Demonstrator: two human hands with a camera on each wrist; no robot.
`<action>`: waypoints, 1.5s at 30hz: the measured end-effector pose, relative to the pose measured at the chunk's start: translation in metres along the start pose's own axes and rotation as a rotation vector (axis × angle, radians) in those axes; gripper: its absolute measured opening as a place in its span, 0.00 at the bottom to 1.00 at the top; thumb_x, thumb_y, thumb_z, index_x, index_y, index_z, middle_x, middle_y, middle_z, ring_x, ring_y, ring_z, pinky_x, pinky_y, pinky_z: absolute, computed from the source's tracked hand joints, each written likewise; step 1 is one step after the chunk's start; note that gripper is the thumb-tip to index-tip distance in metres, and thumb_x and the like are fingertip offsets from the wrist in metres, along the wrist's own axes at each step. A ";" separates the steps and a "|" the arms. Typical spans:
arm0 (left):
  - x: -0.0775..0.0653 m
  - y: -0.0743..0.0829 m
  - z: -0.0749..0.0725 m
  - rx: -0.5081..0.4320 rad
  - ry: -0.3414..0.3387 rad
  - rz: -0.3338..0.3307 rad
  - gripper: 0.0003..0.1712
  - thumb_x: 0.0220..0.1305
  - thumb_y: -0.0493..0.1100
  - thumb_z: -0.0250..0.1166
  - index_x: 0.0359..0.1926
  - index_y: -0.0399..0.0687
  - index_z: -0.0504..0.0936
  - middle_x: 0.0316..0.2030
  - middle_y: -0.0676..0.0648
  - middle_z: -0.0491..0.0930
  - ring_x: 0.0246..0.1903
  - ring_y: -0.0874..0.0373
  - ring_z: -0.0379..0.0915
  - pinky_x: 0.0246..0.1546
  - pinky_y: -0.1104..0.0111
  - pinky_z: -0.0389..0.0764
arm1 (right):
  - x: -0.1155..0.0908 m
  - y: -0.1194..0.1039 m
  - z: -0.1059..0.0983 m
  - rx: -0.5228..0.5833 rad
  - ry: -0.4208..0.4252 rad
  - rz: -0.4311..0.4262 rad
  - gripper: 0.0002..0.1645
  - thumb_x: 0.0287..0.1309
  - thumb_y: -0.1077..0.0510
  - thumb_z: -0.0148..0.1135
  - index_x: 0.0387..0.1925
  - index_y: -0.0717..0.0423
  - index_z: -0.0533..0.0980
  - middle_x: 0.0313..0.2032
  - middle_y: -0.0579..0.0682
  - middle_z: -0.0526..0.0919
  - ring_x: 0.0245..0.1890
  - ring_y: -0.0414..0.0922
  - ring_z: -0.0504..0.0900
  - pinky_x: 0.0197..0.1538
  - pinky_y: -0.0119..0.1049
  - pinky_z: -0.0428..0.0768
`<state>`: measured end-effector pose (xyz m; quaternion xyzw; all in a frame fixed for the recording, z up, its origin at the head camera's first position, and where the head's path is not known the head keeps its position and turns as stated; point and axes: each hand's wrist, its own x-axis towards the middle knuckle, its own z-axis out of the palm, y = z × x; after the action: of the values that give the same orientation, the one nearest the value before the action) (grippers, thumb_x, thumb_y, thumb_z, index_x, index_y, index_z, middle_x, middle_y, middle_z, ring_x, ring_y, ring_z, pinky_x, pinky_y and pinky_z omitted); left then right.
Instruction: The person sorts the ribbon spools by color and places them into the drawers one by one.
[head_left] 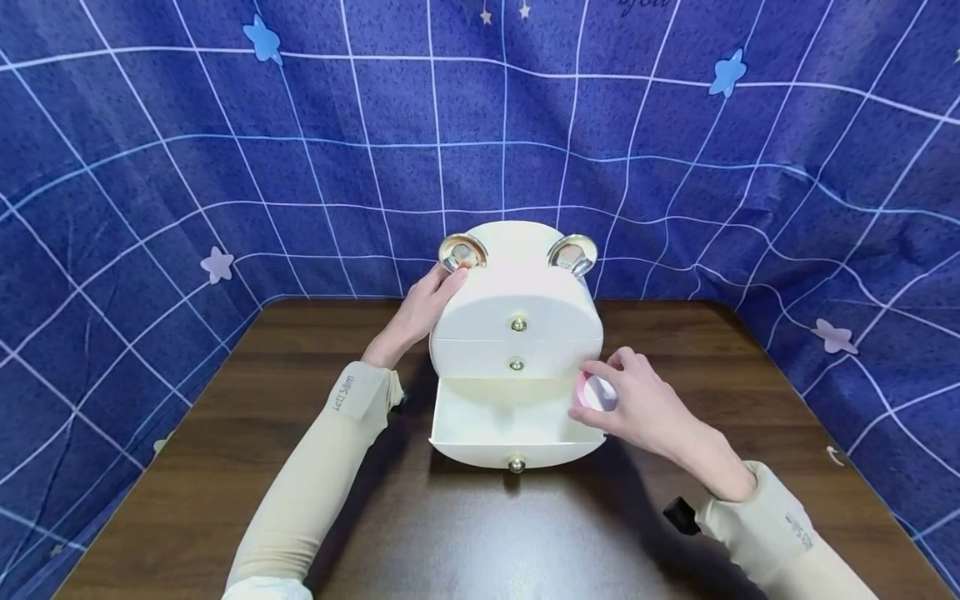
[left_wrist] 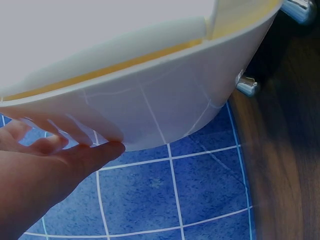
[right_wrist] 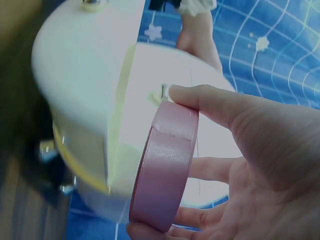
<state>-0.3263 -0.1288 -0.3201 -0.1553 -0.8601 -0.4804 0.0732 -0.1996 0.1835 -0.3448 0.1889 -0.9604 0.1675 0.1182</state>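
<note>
A white drawer box [head_left: 517,279] with round gold knobs and two metallic ear-like discs stands on the table. Its bottom drawer [head_left: 480,455] is pulled out toward me, and no contents show in its visible part. My right hand [head_left: 647,404] pinches a roll of pink satin ribbon [right_wrist: 165,160] by its rim, thumb on one side and fingers on the other. The roll stands on edge over the drawer's right side. My left hand [head_left: 426,307] rests against the box's upper left side, thumb near the left disc [head_left: 462,252]; its other fingers are partly hidden.
The box stands toward the back of a dark wood table [head_left: 300,375]. Behind it hangs a blue cloth [head_left: 375,183] with a white grid and stars. A small pale curved piece [head_left: 834,455] lies near the right table edge. Two upper drawers [head_left: 476,358] are closed.
</note>
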 end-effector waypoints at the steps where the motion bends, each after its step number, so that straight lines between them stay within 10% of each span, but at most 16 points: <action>1: 0.000 0.000 0.000 0.004 0.003 -0.001 0.30 0.68 0.68 0.47 0.62 0.60 0.70 0.57 0.46 0.76 0.56 0.52 0.70 0.59 0.54 0.71 | 0.001 -0.004 0.002 -0.001 0.006 -0.011 0.37 0.43 0.35 0.72 0.54 0.47 0.78 0.40 0.53 0.72 0.41 0.52 0.73 0.29 0.45 0.76; 20: 0.001 -0.002 0.000 0.012 0.014 0.002 0.29 0.68 0.68 0.47 0.60 0.59 0.71 0.54 0.45 0.76 0.54 0.50 0.70 0.57 0.53 0.71 | 0.011 -0.051 0.056 -0.002 0.143 -0.149 0.35 0.40 0.36 0.74 0.48 0.50 0.76 0.47 0.53 0.71 0.46 0.50 0.73 0.25 0.44 0.78; 27: 0.000 -0.001 -0.001 -0.004 0.003 -0.009 0.29 0.68 0.68 0.47 0.61 0.60 0.71 0.54 0.45 0.77 0.53 0.51 0.71 0.56 0.54 0.72 | 0.017 -0.055 0.068 0.000 0.192 -0.232 0.35 0.42 0.36 0.74 0.47 0.53 0.77 0.46 0.54 0.73 0.48 0.51 0.72 0.40 0.46 0.78; 34: 0.000 0.000 -0.002 -0.009 0.004 -0.003 0.29 0.68 0.68 0.47 0.60 0.60 0.71 0.53 0.45 0.77 0.52 0.51 0.72 0.55 0.55 0.73 | 0.004 -0.056 0.067 0.341 0.313 -0.289 0.06 0.54 0.56 0.68 0.32 0.52 0.79 0.31 0.45 0.80 0.35 0.41 0.76 0.38 0.35 0.75; 40: 0.000 0.000 -0.003 -0.027 -0.013 -0.009 0.29 0.68 0.68 0.47 0.61 0.60 0.71 0.55 0.46 0.76 0.53 0.51 0.71 0.57 0.55 0.72 | -0.035 -0.062 0.070 0.910 -0.154 -0.063 0.12 0.62 0.60 0.60 0.25 0.63 0.78 0.14 0.53 0.77 0.12 0.32 0.70 0.14 0.29 0.70; 45: -0.001 0.001 -0.001 -0.028 -0.010 -0.002 0.29 0.68 0.68 0.47 0.62 0.61 0.70 0.58 0.46 0.75 0.55 0.51 0.70 0.59 0.54 0.71 | -0.048 -0.062 0.086 1.164 -0.574 0.199 0.26 0.66 0.50 0.54 0.32 0.75 0.76 0.12 0.46 0.75 0.09 0.34 0.70 0.12 0.28 0.65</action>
<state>-0.3251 -0.1295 -0.3191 -0.1577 -0.8537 -0.4918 0.0662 -0.1453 0.1129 -0.4206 0.1692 -0.7190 0.6131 -0.2802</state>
